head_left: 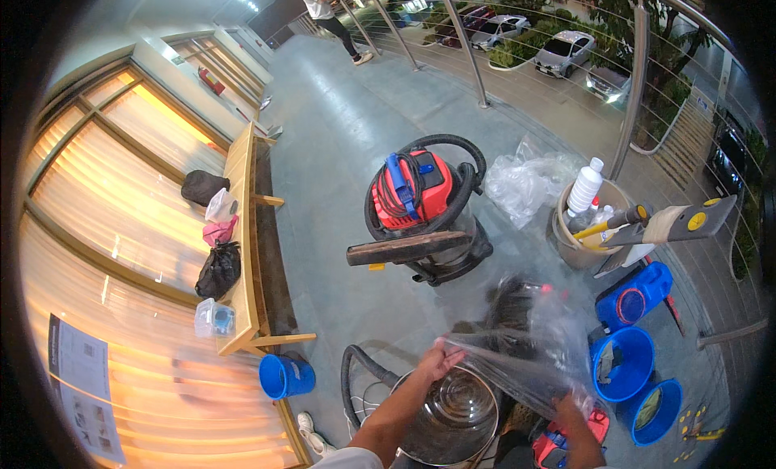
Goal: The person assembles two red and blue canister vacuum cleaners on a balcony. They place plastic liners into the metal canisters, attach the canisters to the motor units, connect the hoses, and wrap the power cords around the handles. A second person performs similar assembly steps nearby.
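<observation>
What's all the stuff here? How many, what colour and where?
Thin plastic: one, clear, front centre
Metal drum: one, silver, front
Vacuum cleaner: one, red, black and blue, centre
Machine top: one, red and blue, front right
Tub: one, beige, right, holding tools, bottle
Plastic heap: one, clear, left of tub
Jug: one, blue, right
Buckets: three, blue, two right, one left
Bench: one, light wood, left
Bags: several, black, pink, white, on bench
Shoes: two, white, left
Windows: several, gold, left
Cars: several, pale and dark, beyond railing
Person: one, white top, far end
Left grip: one, bare, holding thin plastic
Right grip: one, bare, at plastic's lower edge
</observation>
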The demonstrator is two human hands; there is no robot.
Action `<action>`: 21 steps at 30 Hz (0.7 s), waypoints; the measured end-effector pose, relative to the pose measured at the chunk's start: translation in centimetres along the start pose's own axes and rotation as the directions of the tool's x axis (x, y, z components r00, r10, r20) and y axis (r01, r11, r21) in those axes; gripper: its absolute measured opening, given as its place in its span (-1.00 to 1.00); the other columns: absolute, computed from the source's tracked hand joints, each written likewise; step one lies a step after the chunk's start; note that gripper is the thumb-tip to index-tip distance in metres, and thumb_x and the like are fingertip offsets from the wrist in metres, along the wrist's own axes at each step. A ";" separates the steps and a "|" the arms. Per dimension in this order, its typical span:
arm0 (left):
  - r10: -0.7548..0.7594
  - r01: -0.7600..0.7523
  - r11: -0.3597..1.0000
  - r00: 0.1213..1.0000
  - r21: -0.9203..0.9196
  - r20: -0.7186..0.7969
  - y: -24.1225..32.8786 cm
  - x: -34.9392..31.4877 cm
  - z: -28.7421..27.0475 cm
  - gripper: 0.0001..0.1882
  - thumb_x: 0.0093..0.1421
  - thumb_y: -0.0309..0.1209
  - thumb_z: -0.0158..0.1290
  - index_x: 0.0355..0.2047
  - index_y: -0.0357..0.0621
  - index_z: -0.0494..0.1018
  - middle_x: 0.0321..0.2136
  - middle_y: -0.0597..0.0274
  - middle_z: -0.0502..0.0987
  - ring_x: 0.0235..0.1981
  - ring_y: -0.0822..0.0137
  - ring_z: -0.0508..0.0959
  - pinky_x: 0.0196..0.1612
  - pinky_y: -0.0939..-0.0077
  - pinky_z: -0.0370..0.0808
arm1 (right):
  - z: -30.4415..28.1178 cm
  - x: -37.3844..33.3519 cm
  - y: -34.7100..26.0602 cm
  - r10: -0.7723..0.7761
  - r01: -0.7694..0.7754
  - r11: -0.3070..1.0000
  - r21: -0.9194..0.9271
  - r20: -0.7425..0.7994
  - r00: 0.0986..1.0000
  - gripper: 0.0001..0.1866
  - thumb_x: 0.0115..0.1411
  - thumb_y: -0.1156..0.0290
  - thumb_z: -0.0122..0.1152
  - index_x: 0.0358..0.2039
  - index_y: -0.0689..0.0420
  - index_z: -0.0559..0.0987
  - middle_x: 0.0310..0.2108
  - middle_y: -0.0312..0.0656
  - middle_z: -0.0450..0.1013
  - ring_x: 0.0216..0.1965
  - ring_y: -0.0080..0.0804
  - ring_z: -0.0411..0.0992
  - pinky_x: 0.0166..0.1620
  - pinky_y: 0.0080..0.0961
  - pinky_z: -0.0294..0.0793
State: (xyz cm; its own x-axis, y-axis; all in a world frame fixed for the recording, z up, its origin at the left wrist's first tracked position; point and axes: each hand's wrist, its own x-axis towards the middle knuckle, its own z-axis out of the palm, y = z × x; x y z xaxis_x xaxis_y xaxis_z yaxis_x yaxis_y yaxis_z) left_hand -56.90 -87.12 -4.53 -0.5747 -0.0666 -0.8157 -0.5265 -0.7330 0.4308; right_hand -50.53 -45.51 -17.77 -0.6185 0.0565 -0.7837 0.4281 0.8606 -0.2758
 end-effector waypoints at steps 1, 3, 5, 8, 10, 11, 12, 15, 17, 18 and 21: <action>0.007 -0.007 1.000 0.999 0.008 0.039 -0.3 0.6 0.8 -0.54 0.27 -0.10 -0.39 0.15 0.10 -0.01 0.01 -0.05 0.24 -0.06 0.09 0.37 -0.06 0.27 0.40 | 0.1 -1.9 -0.6 0.052 -0.050 0.997 -0.053 0.047 0.998 -0.30 0.09 -0.10 -0.14 0.02 0.28 0.26 0.05 0.11 0.17 0.10 0.04 0.12 0.15 -0.27 0.02; 0.044 -0.055 0.994 0.993 0.097 0.109 -0.5 1.6 2.5 -0.49 0.26 -0.05 -0.42 0.18 0.12 -0.07 0.04 0.01 0.22 0.01 0.13 0.30 0.04 0.23 0.27 | 1.5 -4.3 -1.2 0.015 -0.016 0.999 0.035 0.010 1.000 -0.35 0.10 -0.06 -0.11 -0.06 0.31 0.33 -0.03 0.15 0.26 0.04 0.08 0.17 0.10 -0.25 0.10; 0.104 -0.154 0.955 0.975 0.255 0.199 0.0 2.4 3.6 -0.43 0.25 0.01 -0.45 0.19 0.05 -0.06 0.06 0.08 0.20 0.05 0.13 0.24 0.10 0.16 0.13 | 6.8 -6.4 -1.0 -0.131 0.180 0.947 0.267 -0.191 0.973 -0.42 0.11 0.00 -0.07 -0.13 0.31 0.38 -0.10 0.15 0.31 0.01 0.08 0.20 0.07 -0.21 0.14; 0.136 -0.241 0.953 0.880 0.181 0.455 1.9 3.3 2.9 -0.41 0.25 0.03 -0.50 0.22 0.07 -0.12 0.10 0.18 0.17 0.08 0.20 0.20 0.15 0.30 0.05 | 14.2 -5.0 -0.5 -0.569 0.572 0.819 -0.040 -0.178 0.803 -0.45 0.15 0.03 -0.11 -0.11 0.30 0.37 -0.13 0.07 0.34 -0.06 0.01 0.26 0.07 -0.20 0.14; 0.131 -0.418 0.788 0.832 0.452 0.539 2.9 3.1 1.1 -0.42 0.26 0.00 -0.52 0.21 0.03 -0.11 0.13 0.19 0.12 0.12 0.19 0.14 0.18 0.36 0.00 | 17.9 -5.3 -1.1 -0.325 0.333 0.943 0.001 -0.220 0.920 -0.47 0.14 0.05 -0.09 -0.11 0.29 0.36 -0.14 0.06 0.34 -0.06 -0.01 0.26 0.06 -0.21 0.15; 0.109 -0.489 0.654 0.817 0.578 0.567 3.6 3.0 0.4 -0.42 0.27 -0.01 -0.54 0.21 0.01 -0.11 0.14 0.20 0.10 0.14 0.19 0.12 0.19 0.40 -0.02 | 18.6 -5.4 -1.7 -0.273 0.285 0.958 0.014 -0.244 0.931 -0.47 0.14 0.05 -0.09 -0.10 0.29 0.36 -0.14 0.05 0.34 -0.07 -0.02 0.26 0.06 -0.22 0.15; 0.121 -0.556 0.585 0.779 0.590 0.615 3.9 2.7 -0.4 -0.42 0.27 -0.02 -0.55 0.21 -0.02 -0.10 0.16 0.18 0.07 0.16 0.20 0.08 0.20 0.41 -0.05 | 18.7 -5.3 -2.7 -0.238 0.255 0.966 0.030 -0.269 0.933 -0.48 0.14 0.06 -0.08 -0.10 0.29 0.35 -0.15 0.04 0.34 -0.07 -0.03 0.26 0.05 -0.22 0.16; 0.119 -0.664 0.306 0.737 0.682 0.665 5.3 3.0 -0.4 -0.41 0.28 -0.05 -0.58 0.20 -0.12 -0.11 0.19 0.14 -0.01 0.21 0.22 -0.04 0.22 0.44 -0.10 | 16.4 -5.7 -5.3 -0.195 0.221 0.975 0.030 -0.366 0.910 -0.49 0.13 0.09 -0.06 -0.09 0.28 0.34 -0.16 0.02 0.34 -0.08 -0.07 0.26 0.04 -0.24 0.17; 0.109 -0.655 -0.050 0.747 0.754 0.656 5.4 4.0 1.0 -0.41 0.27 -0.06 -0.60 0.19 -0.18 -0.09 0.18 0.11 0.00 0.22 0.24 -0.04 0.21 0.44 -0.09 | 14.0 -5.2 -6.4 -0.158 0.182 0.983 0.015 -0.429 0.889 -0.50 0.13 0.11 -0.05 -0.08 0.27 0.33 -0.17 0.01 0.34 -0.08 -0.09 0.27 0.03 -0.25 0.18; 0.123 -0.724 0.335 0.668 0.603 0.734 5.4 4.9 2.1 -0.41 0.28 -0.06 -0.59 0.18 -0.19 -0.05 0.17 0.11 0.04 0.19 0.26 0.02 0.21 0.45 -0.07 | 12.8 -5.1 -6.5 -0.129 0.153 0.988 0.016 -0.456 0.880 -0.50 0.13 0.11 -0.04 -0.07 0.26 0.33 -0.17 0.00 0.33 -0.09 -0.10 0.27 0.03 -0.26 0.18; 0.129 -0.805 0.273 0.574 0.527 0.809 4.8 7.0 4.3 -0.42 0.27 -0.04 -0.52 0.17 -0.13 0.02 0.09 0.14 0.19 0.12 0.29 0.15 0.16 0.46 0.04 | 10.4 -4.4 -6.7 -0.018 0.077 0.993 0.086 -0.541 0.841 -0.51 0.12 0.14 -0.03 -0.06 0.25 0.31 -0.18 -0.02 0.33 -0.09 -0.13 0.27 0.02 -0.28 0.19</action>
State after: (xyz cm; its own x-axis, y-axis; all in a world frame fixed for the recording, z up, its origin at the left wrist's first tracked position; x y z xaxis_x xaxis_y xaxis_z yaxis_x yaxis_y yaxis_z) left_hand -66.13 -88.25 -6.48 -0.9042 0.4152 -0.0999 -0.0114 0.2105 0.9775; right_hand -43.81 -56.79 -18.23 -0.8843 0.3062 -0.3526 0.4347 0.8155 -0.3822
